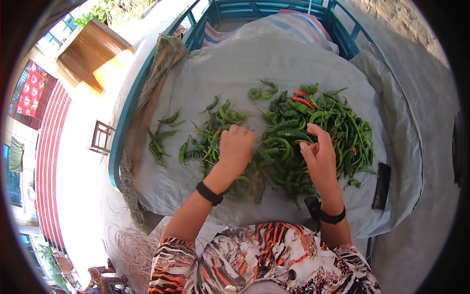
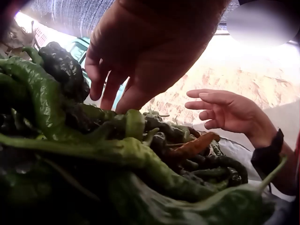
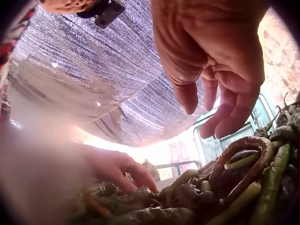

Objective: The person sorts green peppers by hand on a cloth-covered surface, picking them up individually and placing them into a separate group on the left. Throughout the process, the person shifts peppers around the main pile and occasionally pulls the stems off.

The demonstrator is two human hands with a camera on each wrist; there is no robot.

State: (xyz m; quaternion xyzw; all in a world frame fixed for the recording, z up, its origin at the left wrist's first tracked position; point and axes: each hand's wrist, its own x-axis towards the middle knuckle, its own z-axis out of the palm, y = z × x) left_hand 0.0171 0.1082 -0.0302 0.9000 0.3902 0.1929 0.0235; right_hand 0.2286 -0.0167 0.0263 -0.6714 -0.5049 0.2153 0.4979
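A large heap of green chili peppers (image 1: 342, 132) lies on a grey sheet, with a smaller pile of chili peppers (image 1: 210, 132) to its left. My left hand (image 1: 236, 149) reaches down between the two piles, back upward, its loosely bent fingers (image 3: 136, 176) touching the peppers. Over the big heap hovers my right hand (image 1: 320, 154), thumb and fingers parted, with nothing between them in the right wrist view. Some red peppers (image 1: 303, 102) show at the heap's top. Green peppers partly hide the left fingertips (image 2: 124, 105) in the left wrist view.
The grey sheet (image 1: 215, 68) covers a blue cart bed with raised rails (image 1: 128, 122). A black phone (image 1: 381, 186) lies right of the heap. Several loose peppers (image 1: 157, 147) are at the far left, and a few curled ones (image 1: 263, 91) lie behind. A striped cloth (image 1: 293, 24) sits farther back.
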